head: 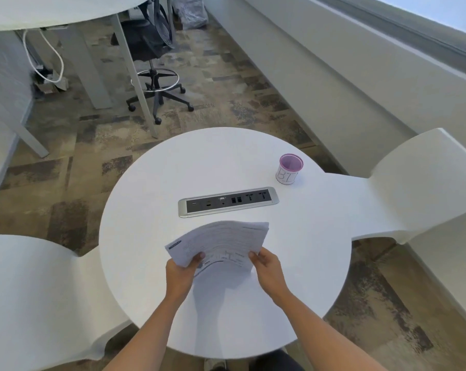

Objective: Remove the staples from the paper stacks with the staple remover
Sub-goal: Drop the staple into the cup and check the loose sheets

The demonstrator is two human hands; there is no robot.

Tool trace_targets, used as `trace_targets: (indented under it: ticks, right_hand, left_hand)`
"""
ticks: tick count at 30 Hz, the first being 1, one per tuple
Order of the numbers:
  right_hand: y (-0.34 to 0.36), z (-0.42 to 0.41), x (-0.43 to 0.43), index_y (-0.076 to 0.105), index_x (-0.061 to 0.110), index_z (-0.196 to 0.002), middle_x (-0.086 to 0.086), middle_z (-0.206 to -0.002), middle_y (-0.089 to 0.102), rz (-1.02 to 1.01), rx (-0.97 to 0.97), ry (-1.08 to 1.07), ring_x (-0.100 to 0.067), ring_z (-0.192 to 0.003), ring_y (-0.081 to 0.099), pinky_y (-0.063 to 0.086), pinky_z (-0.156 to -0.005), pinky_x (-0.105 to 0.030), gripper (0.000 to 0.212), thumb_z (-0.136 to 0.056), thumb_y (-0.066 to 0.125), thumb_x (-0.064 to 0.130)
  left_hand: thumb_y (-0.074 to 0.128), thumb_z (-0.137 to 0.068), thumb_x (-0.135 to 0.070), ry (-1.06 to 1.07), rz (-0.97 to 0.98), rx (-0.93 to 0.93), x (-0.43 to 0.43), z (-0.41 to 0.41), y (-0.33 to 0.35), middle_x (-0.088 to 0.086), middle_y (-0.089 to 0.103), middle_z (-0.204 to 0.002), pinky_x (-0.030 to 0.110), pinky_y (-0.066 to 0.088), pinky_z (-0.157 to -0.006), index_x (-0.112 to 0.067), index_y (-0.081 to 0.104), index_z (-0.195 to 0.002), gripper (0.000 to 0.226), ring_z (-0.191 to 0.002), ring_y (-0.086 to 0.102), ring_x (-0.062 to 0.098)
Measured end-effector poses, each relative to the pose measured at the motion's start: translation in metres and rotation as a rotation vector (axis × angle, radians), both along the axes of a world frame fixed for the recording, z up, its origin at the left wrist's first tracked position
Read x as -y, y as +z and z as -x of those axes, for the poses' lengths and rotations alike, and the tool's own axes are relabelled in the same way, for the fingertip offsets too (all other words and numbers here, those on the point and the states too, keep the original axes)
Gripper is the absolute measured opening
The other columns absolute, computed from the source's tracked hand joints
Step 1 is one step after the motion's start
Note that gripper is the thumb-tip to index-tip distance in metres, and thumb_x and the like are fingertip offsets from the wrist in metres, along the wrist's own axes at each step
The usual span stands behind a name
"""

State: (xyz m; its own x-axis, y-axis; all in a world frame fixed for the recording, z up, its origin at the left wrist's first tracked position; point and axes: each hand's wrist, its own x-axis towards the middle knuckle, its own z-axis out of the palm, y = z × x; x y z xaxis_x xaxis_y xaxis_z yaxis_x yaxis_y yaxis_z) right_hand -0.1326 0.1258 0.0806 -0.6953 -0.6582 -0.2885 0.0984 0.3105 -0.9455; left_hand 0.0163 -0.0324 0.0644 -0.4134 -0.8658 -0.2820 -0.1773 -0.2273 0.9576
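A stack of printed white paper sheets (221, 241) is held just above the round white table (151, 215), its pages fanned and bent. My left hand (181, 274) grips the stack's near left corner. My right hand (266, 266) grips its near right edge. No staple remover shows anywhere in view, and I cannot make out any staple on the pages.
A purple-rimmed cup (289, 169) with a handwritten label stands at the table's far right. A silver power and data panel (228, 201) is set into the tabletop beyond the paper. White chairs sit at left (39, 290) and right (427, 178). A black office stool (157, 84) stands farther off.
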Motion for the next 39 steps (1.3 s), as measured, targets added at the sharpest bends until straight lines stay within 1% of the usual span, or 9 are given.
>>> trace_targets:
  ticks: [2, 5, 7, 11, 16, 20, 26, 33, 39]
  right_hand:
    - [-0.006, 0.007, -0.004, 0.069, 0.020, -0.110, 0.002, -0.105, 0.073, -0.083, -0.057, 0.081, -0.017, -0.099, 0.066, 0.042, -0.097, -0.022, 0.029, -0.098, 0.050, 0.003]
    - [-0.007, 0.032, -0.011, 0.069, 0.015, -0.108, 0.006, -0.098, 0.070, -0.142, -0.076, -0.021, -0.007, -0.081, 0.063, 0.048, -0.066, -0.005, 0.028, -0.091, 0.055, -0.003]
    - [-0.010, 0.052, -0.018, 0.068, 0.014, -0.108, 0.001, -0.100, 0.071, -0.174, -0.105, -0.164, -0.011, -0.086, 0.064, 0.045, -0.069, -0.003, 0.028, -0.089, 0.057, -0.003]
    - [-0.031, 0.077, -0.031, 0.067, 0.015, -0.105, -0.007, -0.098, 0.070, -0.407, -0.149, -0.162, -0.021, -0.090, 0.063, 0.044, -0.077, -0.023, 0.024, -0.089, 0.055, 0.002]
    - [-0.053, 0.079, -0.038, 0.057, 0.017, -0.124, -0.007, -0.125, 0.057, -0.674, -0.397, 0.173, -0.023, -0.112, 0.055, 0.046, -0.093, -0.032, 0.044, -0.088, 0.043, -0.006]
    - [-0.052, 0.079, -0.036, 0.043, 0.026, -0.140, 0.007, -0.145, 0.038, -0.634, -0.740, 0.676, -0.018, -0.133, 0.035, 0.048, -0.093, -0.034, 0.077, -0.077, 0.039, -0.018]
    - [-0.062, 0.083, -0.033, 0.049, 0.017, -0.132, 0.003, -0.146, 0.037, -0.616, -0.987, 1.026, -0.013, -0.146, 0.016, 0.044, -0.099, -0.032, 0.052, -0.091, 0.035, -0.011]
    - [-0.072, 0.085, -0.038, 0.053, 0.013, -0.120, 0.000, -0.133, 0.047, -0.717, -1.102, 0.913, -0.020, -0.134, 0.034, 0.042, -0.088, -0.026, 0.036, -0.089, 0.046, -0.003]
    - [-0.079, 0.079, -0.038, 0.056, 0.011, -0.107, 0.000, -0.109, 0.060, -0.707, -0.880, 0.683, -0.020, -0.108, 0.053, 0.035, -0.083, -0.021, 0.022, -0.094, 0.059, 0.028]
  left_hand:
    - [0.078, -0.081, -0.008, 0.025, 0.006, 0.041, 0.000, -0.001, -0.004, 0.002, 0.074, -0.066, 0.031, 0.053, -0.064, -0.021, 0.070, -0.077, 0.016, -0.069, 0.069, 0.030]
    - [0.078, -0.080, -0.008, 0.084, 0.021, 0.033, 0.006, 0.000, -0.001, 0.005, 0.072, -0.064, 0.030, 0.053, -0.060, -0.018, 0.069, -0.073, 0.015, -0.064, 0.067, 0.032]
    - [0.079, -0.080, -0.008, 0.090, 0.031, 0.022, 0.012, -0.003, 0.007, -0.002, 0.071, -0.059, 0.032, 0.054, -0.055, -0.018, 0.069, -0.073, 0.015, -0.057, 0.065, 0.026]
    - [0.079, -0.079, -0.011, 0.094, 0.048, -0.033, 0.019, -0.010, 0.021, -0.007, 0.075, -0.072, 0.024, 0.056, -0.050, -0.022, 0.071, -0.083, 0.015, -0.064, 0.071, 0.011]
    - [0.081, -0.077, -0.017, 0.084, 0.044, -0.013, 0.024, -0.016, 0.035, -0.019, 0.074, -0.069, 0.015, 0.053, -0.050, -0.027, 0.070, -0.079, 0.015, -0.064, 0.070, -0.001]
    - [0.081, -0.078, -0.018, 0.092, 0.050, 0.013, 0.026, -0.018, 0.041, -0.019, 0.073, -0.067, 0.017, 0.055, -0.050, -0.028, 0.069, -0.077, 0.016, -0.062, 0.070, -0.001]
    - [0.080, -0.078, -0.016, 0.071, 0.068, 0.035, 0.025, -0.018, 0.051, -0.020, 0.072, -0.064, 0.013, 0.052, -0.048, -0.030, 0.068, -0.076, 0.019, -0.061, 0.068, -0.006]
    - [0.080, -0.079, -0.013, 0.011, 0.084, 0.040, 0.024, -0.014, 0.057, -0.026, 0.071, -0.065, 0.010, 0.051, -0.049, -0.028, 0.069, -0.078, 0.018, -0.062, 0.068, -0.008]
    - [0.079, -0.078, -0.014, -0.005, 0.097, 0.031, 0.022, -0.011, 0.063, -0.024, 0.073, -0.069, 0.011, 0.052, -0.052, -0.028, 0.070, -0.081, 0.018, -0.066, 0.070, -0.006]
